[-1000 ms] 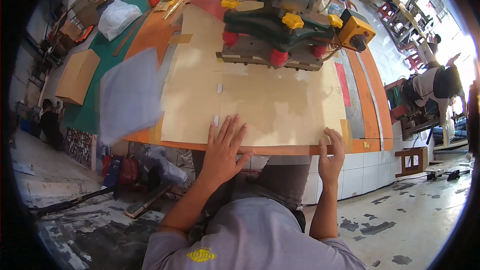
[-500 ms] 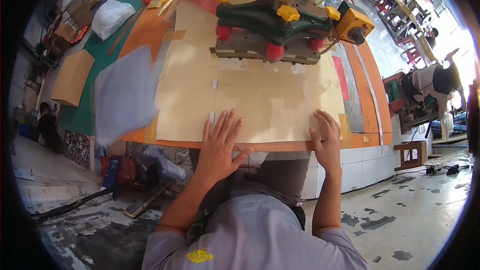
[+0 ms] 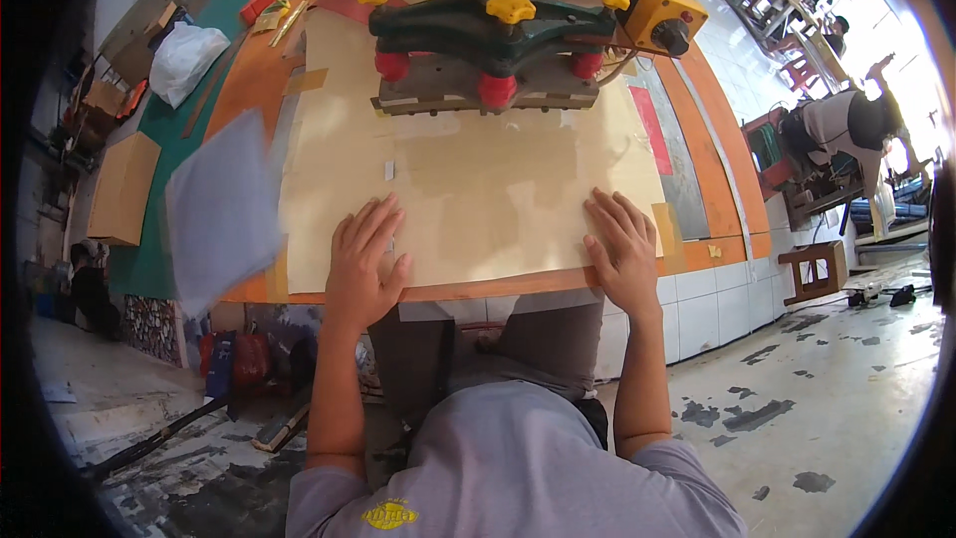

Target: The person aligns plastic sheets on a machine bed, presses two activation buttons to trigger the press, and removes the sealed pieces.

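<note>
Both palms face down on a broad cream sheet (image 3: pixel 478 204) at the table's front edge. My left hand (image 3: pixel 366 267) lies flat near the sheet's left front, fingers extended and thumb out to the right. Close to the right front corner rests my right hand (image 3: pixel 627 254), also flat, its fingers stretched forward. Neither hand grips anything. A small white tab (image 3: pixel 388 170) sits on the sheet just beyond my left fingertips. Over the far part of the sheet stands a dark green press head (image 3: pixel 498 28) with yellow star knobs, red round knobs and a flat plate (image 3: pixel 438 90) beneath.
Left of the sheet lies a translucent bluish sheet or stack (image 3: pixel 224 209). A cardboard box (image 3: pixel 124 189), a white plastic bag (image 3: pixel 186 62) and a red tape holder (image 3: pixel 261 3) are farther left. A yellow control box (image 3: pixel 665 15) hangs right of the press. Other people are in the background.
My left hand has shifted left over the cream sheet, onto the nearer white tab. My right hand keeps about the same place on the sheet. The whole view has shifted slightly.
</note>
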`<state>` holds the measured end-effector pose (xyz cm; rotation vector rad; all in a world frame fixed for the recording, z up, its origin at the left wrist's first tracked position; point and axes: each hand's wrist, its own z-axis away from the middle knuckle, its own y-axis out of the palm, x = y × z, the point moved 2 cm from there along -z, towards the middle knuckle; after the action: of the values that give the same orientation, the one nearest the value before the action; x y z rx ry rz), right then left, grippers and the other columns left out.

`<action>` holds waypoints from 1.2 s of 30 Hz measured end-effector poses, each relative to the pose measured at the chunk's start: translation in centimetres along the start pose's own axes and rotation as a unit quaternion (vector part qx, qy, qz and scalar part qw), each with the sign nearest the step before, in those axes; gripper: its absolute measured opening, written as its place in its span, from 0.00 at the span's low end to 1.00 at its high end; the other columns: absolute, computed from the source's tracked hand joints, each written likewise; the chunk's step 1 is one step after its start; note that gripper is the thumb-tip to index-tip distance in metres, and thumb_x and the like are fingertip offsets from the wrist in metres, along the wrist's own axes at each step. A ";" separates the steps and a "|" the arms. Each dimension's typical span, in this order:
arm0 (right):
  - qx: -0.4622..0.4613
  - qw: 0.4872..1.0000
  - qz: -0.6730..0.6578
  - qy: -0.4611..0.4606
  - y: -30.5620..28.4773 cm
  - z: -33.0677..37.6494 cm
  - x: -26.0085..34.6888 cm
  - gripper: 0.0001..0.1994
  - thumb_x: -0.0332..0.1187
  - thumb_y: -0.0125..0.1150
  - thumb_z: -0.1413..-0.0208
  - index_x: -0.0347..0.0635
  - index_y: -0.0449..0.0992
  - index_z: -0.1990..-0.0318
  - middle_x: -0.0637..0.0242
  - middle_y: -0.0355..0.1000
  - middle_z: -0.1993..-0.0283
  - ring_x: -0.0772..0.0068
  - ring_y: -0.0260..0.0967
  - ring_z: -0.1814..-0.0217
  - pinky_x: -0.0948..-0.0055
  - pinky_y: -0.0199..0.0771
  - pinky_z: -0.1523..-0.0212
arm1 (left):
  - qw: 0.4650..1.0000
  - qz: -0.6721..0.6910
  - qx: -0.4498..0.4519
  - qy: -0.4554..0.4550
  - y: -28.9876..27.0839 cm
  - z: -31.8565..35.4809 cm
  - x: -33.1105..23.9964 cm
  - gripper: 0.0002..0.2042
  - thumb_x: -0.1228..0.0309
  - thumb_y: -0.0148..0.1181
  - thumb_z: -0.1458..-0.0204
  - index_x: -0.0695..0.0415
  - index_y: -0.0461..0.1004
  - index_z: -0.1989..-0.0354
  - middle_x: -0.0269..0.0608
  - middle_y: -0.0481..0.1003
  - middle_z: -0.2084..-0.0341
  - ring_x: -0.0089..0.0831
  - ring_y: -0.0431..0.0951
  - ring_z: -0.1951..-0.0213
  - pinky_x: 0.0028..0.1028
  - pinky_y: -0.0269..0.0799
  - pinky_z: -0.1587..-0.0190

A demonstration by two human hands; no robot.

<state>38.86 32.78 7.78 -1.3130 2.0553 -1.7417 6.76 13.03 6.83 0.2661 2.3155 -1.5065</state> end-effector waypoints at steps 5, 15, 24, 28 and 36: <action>0.002 1.000 -0.005 0.003 0.0 0.0 -0.3 0.23 0.44 0.59 0.33 0.48 0.79 0.34 0.68 0.69 0.25 0.54 0.58 0.20 0.53 0.49 0.21 | 0.999 -0.031 0.014 -0.015 0.2 0.0 -0.3 0.28 0.65 0.62 0.43 0.59 0.73 0.33 0.42 0.68 0.28 0.48 0.65 0.26 0.54 0.56 0.25; 0.001 1.000 -0.002 -0.002 0.1 0.0 -0.3 0.23 0.44 0.59 0.33 0.49 0.78 0.33 0.69 0.70 0.25 0.54 0.58 0.20 0.53 0.50 0.21 | 0.999 -0.044 0.014 -0.025 0.2 0.0 -0.5 0.29 0.66 0.62 0.44 0.57 0.72 0.31 0.40 0.68 0.27 0.45 0.64 0.25 0.52 0.54 0.24; 0.001 1.000 -0.002 0.001 0.2 0.0 -0.5 0.23 0.44 0.59 0.33 0.49 0.78 0.33 0.69 0.70 0.25 0.53 0.58 0.19 0.53 0.50 0.20 | 0.999 -0.039 0.005 -0.021 0.2 -0.1 -0.6 0.28 0.65 0.62 0.43 0.58 0.72 0.32 0.40 0.69 0.27 0.43 0.64 0.25 0.52 0.54 0.24; 0.005 1.000 -0.002 0.005 0.2 -0.2 -0.3 0.24 0.44 0.59 0.33 0.49 0.78 0.33 0.70 0.69 0.25 0.53 0.57 0.19 0.53 0.50 0.21 | 0.999 -0.045 0.009 -0.028 0.0 -0.1 -0.6 0.28 0.65 0.62 0.43 0.57 0.72 0.32 0.40 0.69 0.27 0.43 0.64 0.25 0.52 0.55 0.24; 0.007 1.000 0.012 0.004 0.1 0.0 -0.1 0.24 0.44 0.60 0.34 0.49 0.78 0.33 0.70 0.69 0.24 0.54 0.57 0.19 0.54 0.50 0.20 | 0.999 -0.048 0.002 -0.025 0.0 0.0 -0.7 0.28 0.65 0.61 0.42 0.57 0.72 0.31 0.40 0.69 0.27 0.43 0.65 0.26 0.51 0.55 0.24</action>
<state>38.85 32.84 7.65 -1.2742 2.0494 -1.7509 7.35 13.03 7.13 0.1184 2.3152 -1.5451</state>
